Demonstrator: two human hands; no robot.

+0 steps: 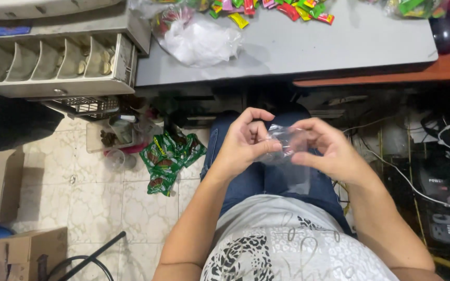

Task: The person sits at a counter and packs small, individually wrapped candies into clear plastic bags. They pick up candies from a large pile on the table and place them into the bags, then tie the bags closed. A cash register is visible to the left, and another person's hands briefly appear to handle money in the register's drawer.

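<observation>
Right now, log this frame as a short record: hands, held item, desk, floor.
left hand: pinches the clear plastic bag at its top
right hand: grips the same bag from the other side
desk: grey top with colourful wrapped candies and a crumpled plastic bag
drawer: open, coins in compartments
floor: green packets, cardboard boxes

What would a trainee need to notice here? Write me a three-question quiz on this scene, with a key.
1. True or false: both hands grip the clear plastic bag.
2. Where do the green packets lie? A) on the grey table B) on the tiled floor C) in the coin drawer
3. Fill in: the open drawer at upper left holds ____.

Key
1. True: left hand and right hand pinch it above the lap.
2. B
3. Coins
</observation>
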